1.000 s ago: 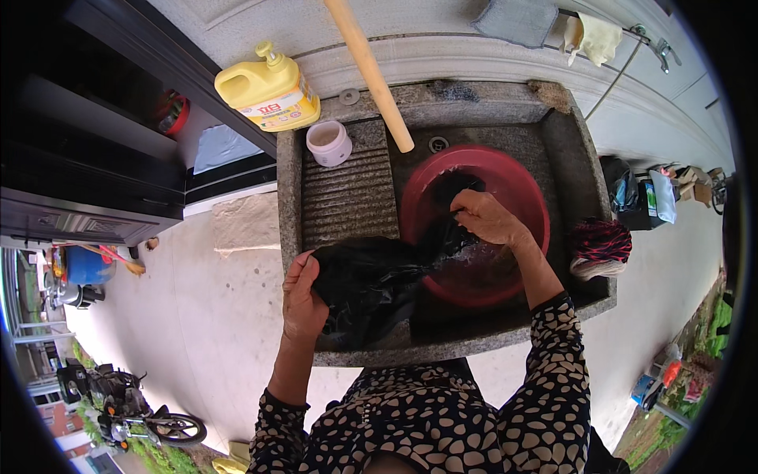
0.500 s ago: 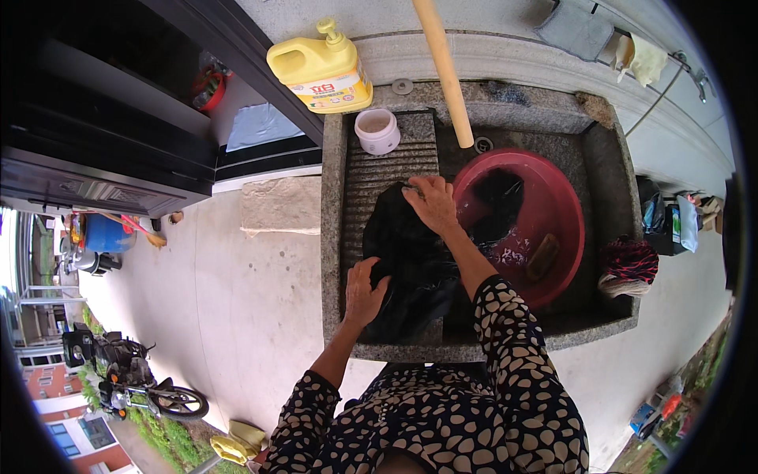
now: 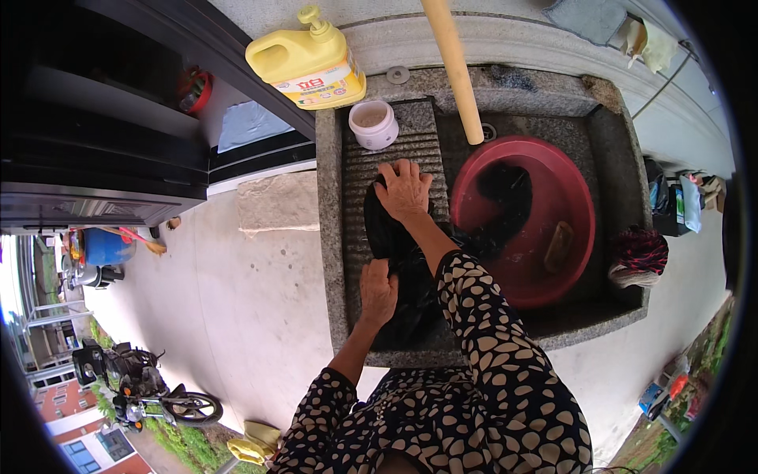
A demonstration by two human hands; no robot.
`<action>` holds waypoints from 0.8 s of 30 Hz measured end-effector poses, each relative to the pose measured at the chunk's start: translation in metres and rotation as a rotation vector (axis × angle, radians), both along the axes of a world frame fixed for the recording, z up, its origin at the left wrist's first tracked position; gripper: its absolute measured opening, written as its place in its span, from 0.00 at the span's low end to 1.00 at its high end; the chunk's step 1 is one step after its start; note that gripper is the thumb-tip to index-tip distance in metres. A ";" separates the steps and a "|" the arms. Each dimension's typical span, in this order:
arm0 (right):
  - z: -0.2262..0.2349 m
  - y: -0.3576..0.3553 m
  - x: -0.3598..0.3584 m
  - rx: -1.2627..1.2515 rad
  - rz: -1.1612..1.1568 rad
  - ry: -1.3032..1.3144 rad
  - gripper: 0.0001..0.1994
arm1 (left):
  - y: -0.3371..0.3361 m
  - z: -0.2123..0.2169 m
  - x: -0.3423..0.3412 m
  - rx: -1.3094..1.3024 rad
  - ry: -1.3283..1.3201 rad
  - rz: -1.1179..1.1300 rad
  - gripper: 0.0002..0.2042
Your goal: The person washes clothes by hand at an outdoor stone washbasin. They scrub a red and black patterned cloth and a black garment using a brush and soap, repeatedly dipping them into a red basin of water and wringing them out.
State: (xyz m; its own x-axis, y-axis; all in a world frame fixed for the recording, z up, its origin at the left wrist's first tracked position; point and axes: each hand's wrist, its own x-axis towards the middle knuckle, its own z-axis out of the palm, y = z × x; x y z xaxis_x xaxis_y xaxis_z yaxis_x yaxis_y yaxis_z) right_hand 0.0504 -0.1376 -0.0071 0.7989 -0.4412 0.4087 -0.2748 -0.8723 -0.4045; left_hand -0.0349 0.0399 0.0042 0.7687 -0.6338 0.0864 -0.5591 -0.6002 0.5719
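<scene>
Left hand: palm down, fingers curled and pressed flat, bare forearm running back toward the body at the lower edge, the patterned sleeve ending near the elbow. Right hand: palm down, fingers spread and extended forward, set farther from the body than the left, wrist straight. Right arm: reaching forward and slightly leftward across the body, covered to the wrist by a dark sleeve with pale spots; neither hand is clenched into a fist.
</scene>
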 end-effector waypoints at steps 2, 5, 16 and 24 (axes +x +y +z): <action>-0.012 -0.008 -0.007 0.079 0.017 -0.017 0.06 | -0.002 -0.003 -0.005 -0.170 -0.034 0.095 0.18; 0.008 0.025 -0.084 0.487 0.522 0.150 0.07 | 0.006 -0.008 -0.006 -0.118 -0.024 0.254 0.19; 0.000 -0.007 0.005 0.303 -0.162 0.106 0.10 | 0.014 0.003 0.011 -0.276 0.382 0.214 0.14; 0.006 0.019 -0.100 0.354 0.271 0.135 0.15 | -0.035 -0.002 0.038 0.204 0.020 -0.022 0.10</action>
